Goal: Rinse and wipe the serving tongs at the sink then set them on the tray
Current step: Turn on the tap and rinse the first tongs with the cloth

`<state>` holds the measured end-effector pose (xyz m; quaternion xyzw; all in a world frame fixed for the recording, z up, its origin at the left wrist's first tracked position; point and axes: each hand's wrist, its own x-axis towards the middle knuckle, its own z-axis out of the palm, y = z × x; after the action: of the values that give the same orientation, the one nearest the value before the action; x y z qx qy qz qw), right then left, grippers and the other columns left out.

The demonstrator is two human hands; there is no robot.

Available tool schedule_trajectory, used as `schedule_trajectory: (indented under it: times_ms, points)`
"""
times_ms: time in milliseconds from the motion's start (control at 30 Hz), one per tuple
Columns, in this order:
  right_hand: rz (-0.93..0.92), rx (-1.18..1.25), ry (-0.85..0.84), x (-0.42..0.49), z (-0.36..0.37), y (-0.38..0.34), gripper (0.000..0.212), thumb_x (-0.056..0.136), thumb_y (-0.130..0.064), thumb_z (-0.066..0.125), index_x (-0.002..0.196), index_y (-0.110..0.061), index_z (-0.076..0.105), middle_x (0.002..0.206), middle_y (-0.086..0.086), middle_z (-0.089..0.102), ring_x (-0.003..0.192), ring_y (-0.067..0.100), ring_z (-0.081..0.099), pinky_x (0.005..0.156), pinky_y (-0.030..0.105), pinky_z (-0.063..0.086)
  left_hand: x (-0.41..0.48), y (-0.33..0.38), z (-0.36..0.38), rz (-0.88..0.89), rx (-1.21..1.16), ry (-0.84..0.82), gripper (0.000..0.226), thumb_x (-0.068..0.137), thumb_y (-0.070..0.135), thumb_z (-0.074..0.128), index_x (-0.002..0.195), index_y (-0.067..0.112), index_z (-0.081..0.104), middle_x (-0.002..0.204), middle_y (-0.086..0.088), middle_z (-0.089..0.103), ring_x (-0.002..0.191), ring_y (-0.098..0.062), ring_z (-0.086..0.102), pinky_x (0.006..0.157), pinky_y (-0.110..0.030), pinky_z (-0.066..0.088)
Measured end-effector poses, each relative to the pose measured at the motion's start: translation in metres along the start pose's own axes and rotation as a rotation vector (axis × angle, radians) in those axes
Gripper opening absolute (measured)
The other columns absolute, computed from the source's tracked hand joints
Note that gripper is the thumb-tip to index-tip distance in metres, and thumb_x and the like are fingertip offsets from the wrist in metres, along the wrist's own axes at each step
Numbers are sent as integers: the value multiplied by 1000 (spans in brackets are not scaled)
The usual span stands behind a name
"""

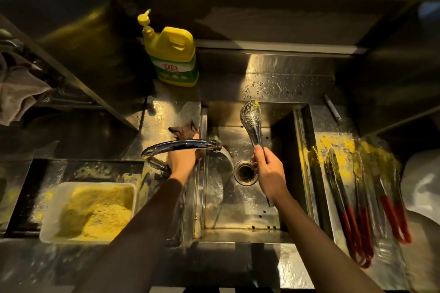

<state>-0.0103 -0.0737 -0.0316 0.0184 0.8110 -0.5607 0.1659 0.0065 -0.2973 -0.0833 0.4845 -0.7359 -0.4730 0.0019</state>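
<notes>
Head view: right hand point(270, 171) clamped on tongs point(251, 121) above sink point(240, 207)
Left hand point(182, 158): gripping cloth point(184, 129) behind faucet point(181, 145)
Nearby: soap bottle point(173, 54), powder tub point(90, 211), red-handled tongs point(364, 209)

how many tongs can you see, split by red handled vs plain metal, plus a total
Red-handled tongs on the counter right of the sink: 3, though blur makes this uncertain
Plain metal tongs, in the right hand over the sink: 1
Total: 4
</notes>
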Motion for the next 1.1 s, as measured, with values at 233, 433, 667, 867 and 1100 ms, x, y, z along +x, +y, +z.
schedule_trajectory:
  times_ms: [233, 433, 667, 867, 1100]
  points:
    - [38, 13, -76, 2, -15, 11, 42, 104, -42, 44, 85, -8, 59, 73, 2, 54, 67, 11, 50, 64, 31, 43, -37, -14, -24, -220, -575, -256, 38, 93, 21, 65, 127, 6, 57, 125, -15, 65, 110, -26, 64, 96, -39, 51]
    - [99, -227, -186, -13, -20, 30, 43, 105, -44, 35, 88, -16, 62, 85, 7, 62, 78, 19, 58, 74, 36, 46, -61, -18, -38, -503, -941, -399, 25, 93, 10, 55, 116, 4, 63, 97, -17, 74, 93, -34, 67, 86, -49, 53]
    - [-27, -805, -445, -24, -8, 19, 24, 107, -36, 24, 97, -26, 43, 85, -5, 47, 78, 16, 50, 65, 30, 33, -78, -5, -41, -532, -1123, -452, 40, 93, 13, 40, 129, 5, 55, 121, -21, 63, 113, -37, 58, 88, -52, 50]
    - [-136, -928, -340, -28, -3, 16, 30, 104, -29, 22, 115, -22, 49, 88, -3, 42, 76, 19, 42, 68, 30, 31, -84, -6, -45, -530, -1208, -600, 52, 97, 44, 41, 131, 7, 56, 129, -24, 62, 120, -40, 58, 91, -49, 52]
    - [-131, -915, -408, -42, -1, 14, 43, 106, -44, 18, 108, -24, 56, 83, -7, 44, 80, 19, 50, 73, 31, 33, -95, 7, -19, -293, -829, -474, 16, 94, 20, 61, 109, 13, 64, 111, -14, 72, 93, -29, 72, 65, -37, 62]
